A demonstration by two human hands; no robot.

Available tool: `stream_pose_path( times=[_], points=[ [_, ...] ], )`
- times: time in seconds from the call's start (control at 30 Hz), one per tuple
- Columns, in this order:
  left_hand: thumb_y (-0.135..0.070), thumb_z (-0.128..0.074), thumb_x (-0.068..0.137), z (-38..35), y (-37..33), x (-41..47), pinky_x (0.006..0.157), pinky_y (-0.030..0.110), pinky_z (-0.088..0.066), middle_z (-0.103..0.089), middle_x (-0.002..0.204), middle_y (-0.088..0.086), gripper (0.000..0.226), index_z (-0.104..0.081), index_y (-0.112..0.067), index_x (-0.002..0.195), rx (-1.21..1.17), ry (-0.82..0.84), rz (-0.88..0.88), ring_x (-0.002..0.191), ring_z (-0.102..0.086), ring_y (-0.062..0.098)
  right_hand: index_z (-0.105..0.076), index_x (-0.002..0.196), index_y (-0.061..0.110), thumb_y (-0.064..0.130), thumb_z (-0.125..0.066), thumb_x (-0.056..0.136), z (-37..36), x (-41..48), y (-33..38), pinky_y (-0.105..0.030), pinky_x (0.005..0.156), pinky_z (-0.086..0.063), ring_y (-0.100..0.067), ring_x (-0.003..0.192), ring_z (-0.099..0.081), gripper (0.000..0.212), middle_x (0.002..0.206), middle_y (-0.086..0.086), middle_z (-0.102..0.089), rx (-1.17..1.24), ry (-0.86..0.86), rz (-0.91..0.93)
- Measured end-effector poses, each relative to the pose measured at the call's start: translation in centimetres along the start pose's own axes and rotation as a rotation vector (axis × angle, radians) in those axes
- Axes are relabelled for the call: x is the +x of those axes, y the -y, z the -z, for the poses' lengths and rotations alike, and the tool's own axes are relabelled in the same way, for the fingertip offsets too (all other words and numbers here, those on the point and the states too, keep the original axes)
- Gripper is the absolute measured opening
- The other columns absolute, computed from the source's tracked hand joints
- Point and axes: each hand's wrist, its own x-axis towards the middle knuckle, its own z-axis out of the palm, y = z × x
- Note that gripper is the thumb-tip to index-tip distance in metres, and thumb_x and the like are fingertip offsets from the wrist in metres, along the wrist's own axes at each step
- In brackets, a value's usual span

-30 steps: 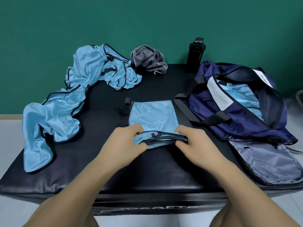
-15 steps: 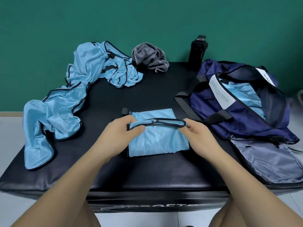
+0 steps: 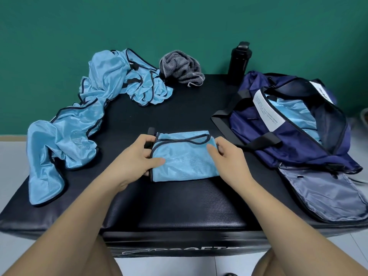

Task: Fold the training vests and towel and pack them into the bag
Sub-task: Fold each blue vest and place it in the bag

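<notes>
Left hand (image 3: 137,156) grips the left edge of the folded vest (image 3: 185,160), thumb laid flat on top of the blue mesh and fingers curled at the black-trimmed border, beside a short black strap end. Right hand (image 3: 229,158) grips the opposite edge in the same way, thumb on top and fingers bent round the side. Between them the folded vest lies flat as a small rectangle at the middle of the black padded table (image 3: 179,206), a loop of dark trim showing along its far edge.

Far left, the unfolded vests (image 3: 79,136) sprawl in a crumpled blue band from the near left corner up to the back of the table; how many there are cannot be told. Just right of their far end sits the towel (image 3: 181,70), grey, striped and bunched. Further right a black bottle (image 3: 240,60) stands upright against the green wall (image 3: 179,26). On the right side the navy bag (image 3: 298,144) lies open, with blue mesh fabric (image 3: 294,114) inside it and a white label (image 3: 266,114) at its mouth. A grey flap (image 3: 322,196) spreads from the bag toward the table's near right edge.
</notes>
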Motion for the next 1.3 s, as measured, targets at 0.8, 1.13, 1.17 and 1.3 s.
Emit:
stream_pose_path(
  times=[0.8,1.13,1.17,1.3],
  points=[
    [-0.026,-0.078,0.087,0.0,0.7,1.0,0.059,0.031,-0.053,-0.073,0.084,-0.008,0.057,-0.046,-0.035,0.134,0.410,-0.313,0.087,0.066,-0.069,0.013,-0.066,0.092,0.029,0.034,-0.075,0.094,-0.8,1.8,-1.7,-0.025,0.059,-0.045,-0.007,0.069,-0.059,0.011,0.073,0.007,-0.066,-0.109,-0.143,-0.165],
    [-0.028,-0.074,0.088,0.1,0.5,0.6,0.069,0.046,-0.061,-0.069,0.078,-0.008,0.051,-0.039,-0.036,0.125,0.729,-0.361,-0.034,0.073,-0.067,0.015,-0.064,0.116,0.028,0.033,-0.078,0.091,-0.1,2.5,-3.1,-0.031,0.071,-0.052,-0.008,0.081,-0.065,0.030,0.081,0.011,-0.068,-0.273,-0.203,-0.146],
    [-0.026,-0.074,0.088,0.0,0.5,0.6,0.069,0.044,-0.059,-0.068,0.081,-0.009,0.050,-0.041,-0.036,0.123,0.727,-0.363,-0.039,0.075,-0.065,0.014,-0.064,0.116,0.028,0.034,-0.078,0.091,-0.1,2.6,-3.2,-0.033,0.073,-0.054,-0.009,0.081,-0.065,0.029,0.082,0.012,-0.068,-0.302,-0.205,-0.141],
    [-0.016,-0.071,0.086,-0.5,0.4,0.5,0.065,0.035,-0.049,-0.053,0.099,-0.014,0.043,-0.052,-0.035,0.120,0.758,-0.408,-0.186,0.081,-0.056,0.007,-0.064,0.111,0.030,0.029,-0.073,0.093,-0.5,2.6,-3.3,-0.040,0.077,-0.057,-0.013,0.084,-0.063,0.021,0.096,0.012,-0.063,-0.356,-0.219,-0.025]
  ],
)
